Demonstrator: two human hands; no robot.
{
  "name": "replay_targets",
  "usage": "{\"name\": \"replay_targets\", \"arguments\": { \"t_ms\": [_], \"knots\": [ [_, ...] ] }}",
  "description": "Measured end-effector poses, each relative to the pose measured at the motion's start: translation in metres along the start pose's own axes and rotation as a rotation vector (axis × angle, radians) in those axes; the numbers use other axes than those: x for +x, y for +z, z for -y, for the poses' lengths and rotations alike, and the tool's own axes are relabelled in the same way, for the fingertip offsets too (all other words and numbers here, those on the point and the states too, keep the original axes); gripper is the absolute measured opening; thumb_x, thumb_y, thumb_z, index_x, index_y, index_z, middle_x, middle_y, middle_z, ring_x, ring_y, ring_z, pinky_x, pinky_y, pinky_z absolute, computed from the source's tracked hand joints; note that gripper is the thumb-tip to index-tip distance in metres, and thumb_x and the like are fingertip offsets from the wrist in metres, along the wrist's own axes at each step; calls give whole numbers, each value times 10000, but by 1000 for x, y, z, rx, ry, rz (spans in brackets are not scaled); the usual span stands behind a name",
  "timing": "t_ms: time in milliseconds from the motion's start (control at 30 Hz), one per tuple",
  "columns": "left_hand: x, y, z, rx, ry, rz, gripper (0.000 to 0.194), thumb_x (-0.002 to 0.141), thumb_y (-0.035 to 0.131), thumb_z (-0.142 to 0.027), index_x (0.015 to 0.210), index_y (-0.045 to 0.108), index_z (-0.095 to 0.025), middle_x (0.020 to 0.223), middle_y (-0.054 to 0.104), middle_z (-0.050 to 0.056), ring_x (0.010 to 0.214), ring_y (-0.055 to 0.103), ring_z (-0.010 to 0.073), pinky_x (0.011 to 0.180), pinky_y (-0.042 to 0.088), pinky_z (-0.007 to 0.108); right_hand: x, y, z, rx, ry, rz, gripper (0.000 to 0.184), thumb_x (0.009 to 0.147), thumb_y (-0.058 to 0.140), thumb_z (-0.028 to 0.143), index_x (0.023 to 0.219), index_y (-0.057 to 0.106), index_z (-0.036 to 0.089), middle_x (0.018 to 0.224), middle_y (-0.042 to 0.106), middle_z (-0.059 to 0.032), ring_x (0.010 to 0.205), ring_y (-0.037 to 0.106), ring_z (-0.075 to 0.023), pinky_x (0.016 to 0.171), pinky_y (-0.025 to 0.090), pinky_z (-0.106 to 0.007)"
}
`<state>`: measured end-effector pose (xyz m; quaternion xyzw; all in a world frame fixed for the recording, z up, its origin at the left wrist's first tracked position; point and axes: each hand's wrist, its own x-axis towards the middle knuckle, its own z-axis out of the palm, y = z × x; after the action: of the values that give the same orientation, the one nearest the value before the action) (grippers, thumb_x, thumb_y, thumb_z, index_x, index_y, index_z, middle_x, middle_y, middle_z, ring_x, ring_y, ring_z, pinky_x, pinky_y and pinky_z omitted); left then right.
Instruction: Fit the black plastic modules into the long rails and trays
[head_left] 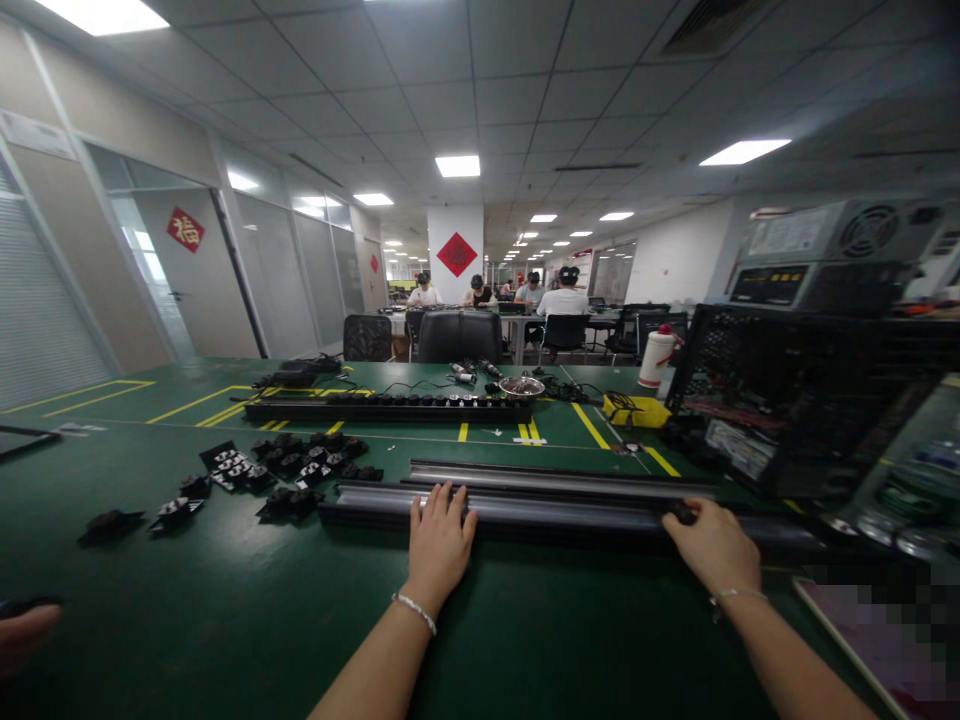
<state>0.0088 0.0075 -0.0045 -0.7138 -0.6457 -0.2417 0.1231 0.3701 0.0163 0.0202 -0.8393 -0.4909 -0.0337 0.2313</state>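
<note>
Table top: green, yellow stripes | yellow tray | red diamond sign

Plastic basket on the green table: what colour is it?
Yellow, seen in the head view.

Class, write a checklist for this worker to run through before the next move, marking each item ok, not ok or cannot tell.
1. Left hand on near rail: ok.
2. Black part in right hand: ok.
3. Black part seated in near rail: cannot tell; fingers cover it.
4. Left ends of near rail and far rail level: not ok, near rail reaches further left.
5. Other person's hand away from both rails: ok.
</note>
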Motion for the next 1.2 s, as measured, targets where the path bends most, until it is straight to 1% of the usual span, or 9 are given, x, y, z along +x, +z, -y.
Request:
{"name": "replay_targets", "arguments": {
  "t_ms": [333,533,1000,1200],
  "knots": [
    [0,-2,-1,7,-9,11,435,910,298,-395,1268,488,-238,1359,468,64,1273,372,241,1028,288,461,-9,2,13,-1,-22,-17,481,726,424,431,1073,559,127,1061,590,-138,1009,551,-263,870,410,-368],
    [1,-3,-2,6,-23,28,439,910,295,-399,1273,483,-239,1361,467,59,1274,371,239,1030,286,465,-11,5,18,11,-30,-26,442,725,431,422,1037,570,142,1042,593,-133,992,557,-258,865,408,-372],
    [1,-1,-1,2,-16,18,438,910,296,-399,1270,486,-238,1361,466,61,1273,372,240,1010,304,451,-16,9,30,28,-46,-11,410,723,433,432,1002,560,159,1041,587,-122,981,553,-256,863,397,-396],
    [0,-3,-1,7,-10,20,443,912,287,-402,1271,483,-233,1359,468,64,1271,374,240,999,310,446,-21,9,37,42,-75,-11,392,718,441,421,984,563,162,1030,589,-120,961,556,-254,851,393,-395]
  ]
}}
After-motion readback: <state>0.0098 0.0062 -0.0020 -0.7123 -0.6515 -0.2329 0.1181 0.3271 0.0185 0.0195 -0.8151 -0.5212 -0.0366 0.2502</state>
